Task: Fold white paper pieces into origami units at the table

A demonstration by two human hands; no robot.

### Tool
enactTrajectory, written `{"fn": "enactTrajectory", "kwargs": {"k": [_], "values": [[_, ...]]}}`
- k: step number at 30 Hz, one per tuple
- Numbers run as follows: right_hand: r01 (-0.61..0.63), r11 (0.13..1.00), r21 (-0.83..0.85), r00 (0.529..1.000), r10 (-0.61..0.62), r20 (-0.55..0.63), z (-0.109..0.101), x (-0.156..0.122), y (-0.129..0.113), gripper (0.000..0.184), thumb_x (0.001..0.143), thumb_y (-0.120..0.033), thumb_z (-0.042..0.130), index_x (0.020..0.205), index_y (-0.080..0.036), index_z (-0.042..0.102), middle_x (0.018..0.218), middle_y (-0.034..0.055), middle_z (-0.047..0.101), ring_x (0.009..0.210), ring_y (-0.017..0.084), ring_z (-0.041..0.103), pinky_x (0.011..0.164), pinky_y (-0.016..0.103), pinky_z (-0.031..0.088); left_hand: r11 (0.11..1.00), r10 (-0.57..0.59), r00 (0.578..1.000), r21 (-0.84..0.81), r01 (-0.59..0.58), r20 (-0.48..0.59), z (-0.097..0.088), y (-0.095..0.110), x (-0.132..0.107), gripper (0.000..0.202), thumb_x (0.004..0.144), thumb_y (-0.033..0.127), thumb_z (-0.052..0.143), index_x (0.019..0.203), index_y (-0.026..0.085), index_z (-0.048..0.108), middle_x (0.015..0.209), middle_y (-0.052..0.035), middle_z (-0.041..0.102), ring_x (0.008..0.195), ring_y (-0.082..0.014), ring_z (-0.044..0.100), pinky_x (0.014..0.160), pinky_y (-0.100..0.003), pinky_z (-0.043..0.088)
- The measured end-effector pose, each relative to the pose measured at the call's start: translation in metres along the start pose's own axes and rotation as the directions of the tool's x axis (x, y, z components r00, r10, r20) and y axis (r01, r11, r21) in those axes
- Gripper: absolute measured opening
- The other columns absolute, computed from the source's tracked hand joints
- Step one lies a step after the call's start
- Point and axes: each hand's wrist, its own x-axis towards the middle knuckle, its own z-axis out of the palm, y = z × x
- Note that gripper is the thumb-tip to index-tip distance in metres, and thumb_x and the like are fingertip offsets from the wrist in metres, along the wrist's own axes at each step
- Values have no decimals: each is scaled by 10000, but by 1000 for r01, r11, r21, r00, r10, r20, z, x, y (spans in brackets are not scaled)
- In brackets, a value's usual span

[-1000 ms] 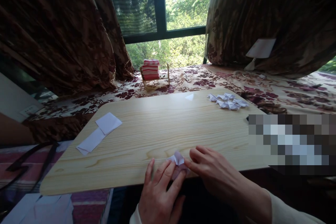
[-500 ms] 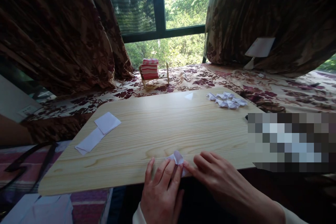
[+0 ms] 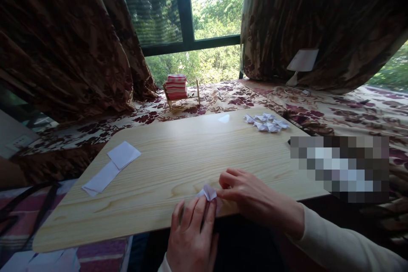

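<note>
A small piece of folded white paper (image 3: 209,193) lies at the near edge of the table, one flap standing up. My left hand (image 3: 194,233) holds it down, its fingertips pressed on the paper's near side. From the right, my right hand (image 3: 247,189) reaches in with most fingers curled, its index fingertip at the raised flap. Its thumb is hidden. The fingers cover part of the paper's lower layers.
On the wooden table (image 3: 159,157), flat white paper pieces (image 3: 123,155) lie at left and several folded paper pieces (image 3: 267,122) at the far right. Beyond stand a small rack with a red-and-white striped stack (image 3: 176,86) and a white lamp (image 3: 302,60). More paper (image 3: 47,261) lies below left.
The view has shifted, so the table and things on it sit further left. My right hand has moved up and away from the near edge, its index finger still at the flap.
</note>
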Motion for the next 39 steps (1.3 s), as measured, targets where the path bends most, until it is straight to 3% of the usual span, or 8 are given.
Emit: {"fn": "enactTrajectory", "kwargs": {"k": [5, 10, 18, 24, 27, 31, 36, 39], "values": [[26, 1000, 11, 1000, -27, 10, 4, -2, 3, 168, 873, -118, 503, 908, -227, 626, 850, 24, 538, 758, 163, 413, 676, 294, 300, 995, 76, 996, -62, -79, -44, -10, -8, -3, 478, 817, 178, 517, 1285, 96, 461, 1220, -118, 601, 1150, -249, 495, 1044, -434, 263], [47, 999, -2, 999, -47, 10, 8, -1, 4, 164, 861, -108, 522, 917, -225, 621, 851, 27, 535, 766, 168, 410, 689, 301, 300, 997, -15, 997, -75, 10, -70, -18, -26, -2, 412, 837, 138, 477, 1249, 131, 495, 1252, -112, 569, 1186, -236, 455, 1046, -430, 257], [23, 999, -25, 1000, -23, 2, 10, -3, -2, 172, 847, -94, 532, 924, -226, 612, 819, 18, 539, 742, 171, 406, 666, 310, 284, 980, -109, 992, -173, 96, -70, -3, -29, 15, 295, 890, 266, 414, 1085, 223, 631, 1111, -62, 626, 1098, -244, 494, 1049, -521, 198], [20, 999, -27, 999, -21, -24, 11, -3, -4, 164, 832, -76, 539, 888, -215, 604, 813, 21, 543, 738, 176, 408, 653, 308, 281, 975, -109, 969, -212, 62, -219, -7, -21, 3, 286, 881, 214, 428, 1067, 182, 643, 1098, -74, 652, 1092, -226, 519, 1058, -473, 240], [13, 1000, -10, 1000, -13, -15, 9, -2, -6, 161, 845, -95, 534, 908, -218, 617, 829, 25, 553, 749, 174, 417, 664, 308, 292, 985, -34, 954, -173, -19, -298, 2, -9, -1, 319, 885, 254, 422, 1102, 149, 631, 1105, -91, 663, 1090, -226, 531, 1057, -445, 255], [-4, 1000, 20, 1000, 4, 2, 6, -1, -6, 169, 842, -92, 532, 889, -218, 634, 828, 24, 559, 753, 168, 423, 674, 302, 308, 999, 14, 961, -44, -27, -277, 11, 0, 0, 381, 883, 329, 409, 1152, 160, 619, 1117, -106, 660, 1108, -237, 522, 1059, -442, 225], [-11, 999, 40, 1000, 11, -8, 5, -1, -5, 161, 800, -53, 548, 805, -203, 607, 839, 22, 570, 756, 167, 432, 670, 294, 318, 998, 48, 989, 53, -41, -140, 6, 0, 2, 394, 860, 316, 473, 1208, 169, 582, 1196, -89, 632, 1123, -226, 511, 1081, -423, 162], [-23, 999, 40, 999, 24, -34, 5, -5, -4, 211, 792, -29, 518, 867, -208, 602, 844, 27, 574, 750, 174, 444, 670, 296, 330, 1000, 14, 977, 15, -11, -214, 9, 1, 1, 388, 862, 355, 477, 1173, 162, 607, 1173, -89, 647, 1115, -227, 518, 1088, -427, 153]]}}
